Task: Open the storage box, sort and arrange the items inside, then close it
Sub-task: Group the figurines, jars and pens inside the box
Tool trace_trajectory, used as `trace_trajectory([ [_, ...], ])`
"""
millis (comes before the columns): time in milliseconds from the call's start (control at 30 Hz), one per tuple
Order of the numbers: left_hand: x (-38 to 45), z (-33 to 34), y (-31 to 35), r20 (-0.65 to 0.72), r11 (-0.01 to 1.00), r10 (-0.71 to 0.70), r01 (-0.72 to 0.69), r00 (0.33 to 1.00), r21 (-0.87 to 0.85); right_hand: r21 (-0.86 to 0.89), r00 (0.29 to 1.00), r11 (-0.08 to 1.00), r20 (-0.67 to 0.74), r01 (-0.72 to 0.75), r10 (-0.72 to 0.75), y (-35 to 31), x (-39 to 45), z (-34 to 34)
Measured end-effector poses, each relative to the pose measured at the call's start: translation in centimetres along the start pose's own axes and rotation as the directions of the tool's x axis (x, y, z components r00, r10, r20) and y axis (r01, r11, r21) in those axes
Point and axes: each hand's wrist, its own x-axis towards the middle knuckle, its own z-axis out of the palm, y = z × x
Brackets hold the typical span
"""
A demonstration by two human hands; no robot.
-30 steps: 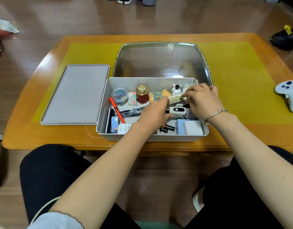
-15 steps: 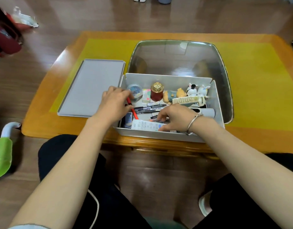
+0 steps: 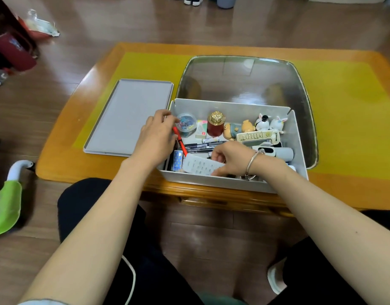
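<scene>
The grey storage box (image 3: pixel 233 106) stands open at the table's near edge, and its flat grey lid (image 3: pixel 130 115) lies to its left. My left hand (image 3: pixel 156 137) is over the box's left wall, fingers pinched on the top end of a red pen (image 3: pixel 181 143). At the front of the box my right hand (image 3: pixel 231 159), with a bracelet on the wrist, grips a white remote (image 3: pixel 199 167). Along the back stand a clear tub of clips (image 3: pixel 186 126), a red jar with a gold lid (image 3: pixel 215 124) and small figurines (image 3: pixel 263 123). Black pens (image 3: pixel 203 146) lie in the middle.
A cream packaged strip (image 3: pixel 258 135) lies in front of the figurines. Behind the box the wooden table has a glass inset (image 3: pixel 244 78) between yellow areas (image 3: pixel 343 106). A green object (image 3: pixel 4 208) is on the floor to the left. My knees are under the table's front edge.
Both hands let go of the cream strip, which now lies at the back. My left hand moved left to the red pen and my right hand came forward onto the remote.
</scene>
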Motion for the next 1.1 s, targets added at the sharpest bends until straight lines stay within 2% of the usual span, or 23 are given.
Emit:
trace_trajectory([
  [67, 0.1, 0.4, 0.2, -0.015, 0.997, -0.049, 0.048, 0.999, -0.063, 0.098, 0.993, 0.995, -0.111, -0.029, 0.04, 0.4, -0.7, -1.2],
  [133, 0.2, 0.9, 0.1, 0.007, 0.988, -0.097, 0.097, 0.995, -0.121, 0.161, 0.956, 0.986, -0.282, -0.039, 0.084, 1.4, -1.4, -2.6],
  [233, 0.2, 1.5, 0.2, 0.016, 0.947, -0.155, 0.153, 0.988, -0.281, 0.23, 0.846, 0.971, -0.503, -0.066, 0.177, 3.5, -2.7, -4.8],
  [333, -0.1, 2.1, 0.0, 0.034, 0.919, -0.197, 0.197, 0.98, -0.341, 0.221, 0.743, 0.97, -0.631, -0.104, 0.224, 5.5, -4.0, -5.9],
  [400, -0.2, 2.3, 0.0, 0.047, 0.906, -0.217, 0.219, 0.975, -0.363, 0.177, 0.731, 0.967, -0.633, -0.183, 0.254, 6.7, -4.4, -6.1],
  [567, -0.1, 2.6, 0.1, 0.051, 0.858, -0.272, 0.266, 0.961, -0.44, -0.003, 0.78, 0.924, -0.537, -0.382, 0.32, 7.7, -4.1, -5.1],
  [733, -0.2, 2.4, 0.3, 0.041, 0.816, -0.277, 0.258, 0.96, -0.517, -0.107, 0.748, 0.867, -0.564, -0.487, 0.351, 8.2, -3.8, -5.2],
  [833, -0.2, 2.7, 0.7, 0.037, 0.805, -0.295, 0.269, 0.955, -0.529, -0.169, 0.721, 0.848, -0.624, -0.502, 0.302, 8.1, -4.0, -5.5],
  [1000, 0.1, 3.7, 2.1, 0.021, 0.773, -0.327, 0.281, 0.945, -0.568, -0.166, 0.694, 0.849, -0.664, -0.501, 0.279, 7.8, -4.2, -5.8],
  [1100, 0.1, 4.6, 3.4, -0.008, 0.763, -0.344, 0.275, 0.939, -0.585, -0.178, 0.75, 0.908, -0.633, -0.378, 0.189, 6.1, -3.6, -5.3],
])
